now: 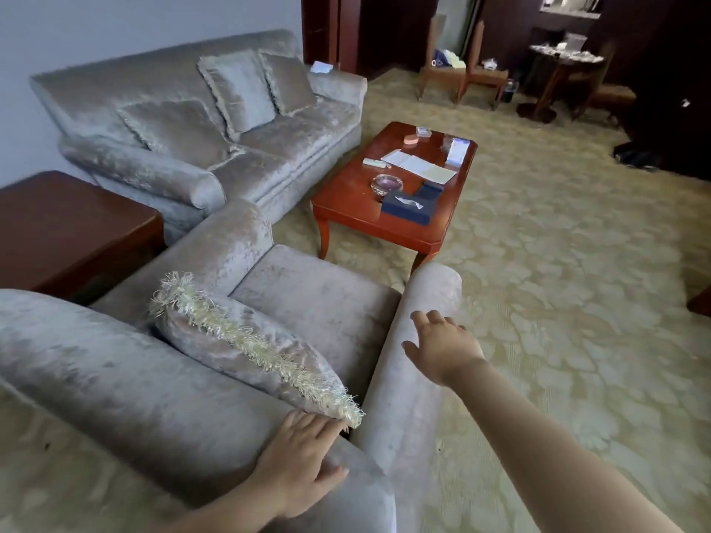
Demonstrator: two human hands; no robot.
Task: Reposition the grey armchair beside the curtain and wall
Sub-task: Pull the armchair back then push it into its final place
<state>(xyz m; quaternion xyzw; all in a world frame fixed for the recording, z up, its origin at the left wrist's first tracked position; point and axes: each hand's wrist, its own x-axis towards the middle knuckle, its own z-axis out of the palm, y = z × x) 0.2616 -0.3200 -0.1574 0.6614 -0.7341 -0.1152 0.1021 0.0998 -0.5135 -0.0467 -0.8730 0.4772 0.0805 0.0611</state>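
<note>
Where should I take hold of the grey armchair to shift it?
Come from behind the grey armchair: grip its rolled backrest top, where the left hand rests flat, and the rounded right armrest near the open right hand. Both are thick padded rolls within reach; the loose fringed cushion gives no hold.

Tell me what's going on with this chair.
A person stands behind the grey armchair, left hand resting flat on top of its backrest, right hand stretched open over one armrest; contact there is unclear. A fringed cushion lies on the seat against the backrest. The coffee table stands just ahead of the chair.
</note>
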